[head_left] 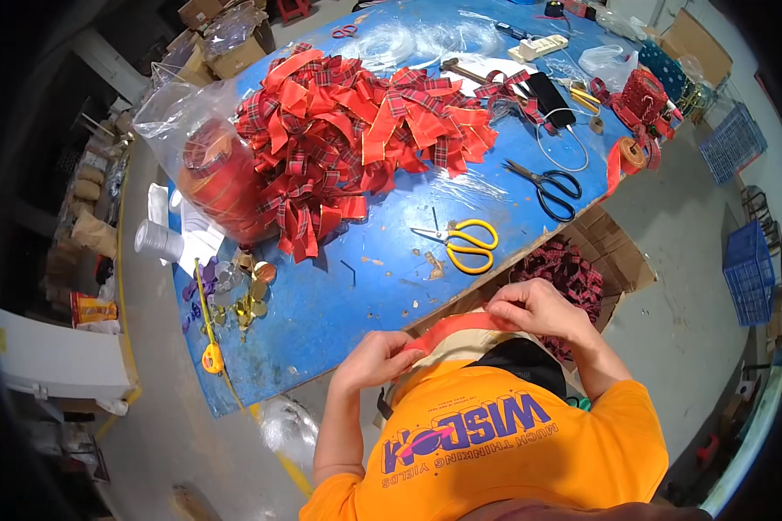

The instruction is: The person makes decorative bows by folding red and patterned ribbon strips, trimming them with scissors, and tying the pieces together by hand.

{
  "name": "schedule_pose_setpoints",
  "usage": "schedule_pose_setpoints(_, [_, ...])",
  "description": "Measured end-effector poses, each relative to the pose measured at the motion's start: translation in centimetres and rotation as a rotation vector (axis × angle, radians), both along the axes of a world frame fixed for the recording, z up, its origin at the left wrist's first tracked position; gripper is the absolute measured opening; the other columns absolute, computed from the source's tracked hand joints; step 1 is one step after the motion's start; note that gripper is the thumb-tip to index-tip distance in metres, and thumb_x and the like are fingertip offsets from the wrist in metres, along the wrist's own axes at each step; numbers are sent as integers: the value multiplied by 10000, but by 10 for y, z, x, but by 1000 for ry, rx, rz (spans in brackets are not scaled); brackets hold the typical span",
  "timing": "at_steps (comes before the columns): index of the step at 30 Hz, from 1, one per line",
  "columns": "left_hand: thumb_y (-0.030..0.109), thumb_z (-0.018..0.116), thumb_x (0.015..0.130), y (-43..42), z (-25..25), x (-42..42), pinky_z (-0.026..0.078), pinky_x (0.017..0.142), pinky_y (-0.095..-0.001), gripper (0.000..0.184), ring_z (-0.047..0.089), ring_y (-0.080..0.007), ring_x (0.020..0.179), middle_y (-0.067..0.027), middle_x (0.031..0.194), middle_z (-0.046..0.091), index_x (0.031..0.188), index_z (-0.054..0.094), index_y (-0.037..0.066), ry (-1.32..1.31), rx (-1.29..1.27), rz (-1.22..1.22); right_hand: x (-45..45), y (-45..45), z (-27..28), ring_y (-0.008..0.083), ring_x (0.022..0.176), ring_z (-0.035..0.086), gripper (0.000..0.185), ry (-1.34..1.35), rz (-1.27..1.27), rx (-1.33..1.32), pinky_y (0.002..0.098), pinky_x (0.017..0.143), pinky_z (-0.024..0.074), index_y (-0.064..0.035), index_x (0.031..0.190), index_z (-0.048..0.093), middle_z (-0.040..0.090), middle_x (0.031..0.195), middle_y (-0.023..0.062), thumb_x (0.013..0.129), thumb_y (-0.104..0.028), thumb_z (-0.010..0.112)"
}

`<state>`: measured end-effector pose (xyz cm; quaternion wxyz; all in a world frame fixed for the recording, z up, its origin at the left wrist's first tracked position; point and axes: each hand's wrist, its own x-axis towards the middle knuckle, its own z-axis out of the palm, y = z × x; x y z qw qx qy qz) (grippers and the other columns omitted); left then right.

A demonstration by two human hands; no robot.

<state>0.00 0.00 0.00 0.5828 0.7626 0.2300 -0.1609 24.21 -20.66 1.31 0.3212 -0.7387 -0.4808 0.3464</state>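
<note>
A red ribbon is stretched between my two hands, close to my body at the table's front edge. My left hand pinches its left end between thumb and fingers. At the other end, my right hand is closed on the ribbon, thumb against the fingers. Yellow-handled scissors lie on the blue table just beyond my hands. Black scissors rest farther right. A big heap of red and plaid ribbon bows covers the table's far middle.
Below the table edge, a cardboard box holds plaid ribbon pieces. A tape measure and gold and purple bits lie at left. A ribbon roll stands in plastic. A phone and ribbon spool are at right.
</note>
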Motion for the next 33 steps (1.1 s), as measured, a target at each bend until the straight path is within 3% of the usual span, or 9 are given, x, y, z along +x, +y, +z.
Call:
schedule_pose_setpoints(2, [274, 666, 946, -2, -8, 3, 468, 474, -272, 275, 568, -127, 488, -46, 660, 659, 891, 704, 8, -53, 6, -16, 3, 1, -12, 303, 864, 684, 202, -133, -31, 153, 381, 741, 535, -63, 958, 735, 707, 918, 130, 900, -246, 671])
schedule_pose_setpoints(5, [286, 665, 939, 4, -5, 16, 500, 555, -304, 277, 614, -124, 591, -59, 717, 673, 914, 697, 12, -86, 294, -327, -20, 34, -11, 288, 831, 678, 157, -154, 77, 383, 364, 716, 532, -51, 933, 717, 689, 903, 128, 902, -199, 674])
schedule_pose_setpoints(7, [287, 654, 916, -10, -56, 37, 492, 668, -347, 290, 639, -197, 724, -73, 756, 659, 892, 677, -1, -295, 244, -474, -39, 59, -4, 296, 835, 671, 141, -65, 284, 471, 382, 727, 533, -53, 932, 709, 681, 898, 116, 904, -182, 659])
schedule_pose_setpoints(8, [267, 645, 921, -26, -79, 45, 482, 770, -310, 263, 624, -161, 866, -72, 946, 659, 1013, 661, 21, -320, 88, -477, -58, 75, -7, 314, 853, 656, 136, -29, 369, 567, 398, 739, 528, -60, 956, 692, 660, 913, 115, 901, -172, 637])
schedule_pose_setpoints(11, [266, 649, 917, -47, -111, 81, 481, 759, -307, 262, 622, -158, 853, -70, 934, 657, 1005, 662, 20, -133, -74, -559, -121, 121, 6, 325, 944, 604, 156, 118, 718, 794, 413, 766, 516, -59, 1011, 631, 579, 962, 117, 872, -130, 623])
schedule_pose_setpoints(13, [265, 652, 915, -55, -119, 102, 481, 751, -305, 261, 621, -156, 843, -68, 926, 656, 1000, 662, 19, -45, -102, -573, -169, 133, 14, 321, 951, 593, 177, 485, 816, 865, 402, 770, 506, -68, 1005, 625, 579, 979, 99, 830, -89, 626])
schedule_pose_setpoints(16, [264, 657, 911, -57, -124, 106, 480, 740, -303, 259, 620, -152, 830, -66, 914, 654, 992, 663, 17, 36, -120, -579, -196, 140, 16, 320, 908, 577, 190, 607, 989, 982, 412, 753, 483, -85, 959, 607, 569, 975, 82, 770, -73, 628])
schedule_pose_setpoints(26, [259, 672, 899, -51, -129, 115, 479, 701, -295, 255, 614, -141, 785, -59, 874, 648, 967, 665, 12, 114, -143, -558, -163, 144, -47, 290, 935, 510, 233, 134, 710, 865, 412, 773, 404, -133, 933, 551, 508, 955, 59, 722, -55, 608])
schedule_pose_setpoints(33, [255, 683, 891, -57, -130, 118, 477, 675, -289, 253, 610, -133, 753, -54, 846, 644, 949, 667, 9, 121, -146, -563, -161, 137, -47, 307, 1054, 526, 365, 285, 760, 798, 437, 878, 417, -120, 1133, 569, 547, 1119, 97, 770, -105, 611])
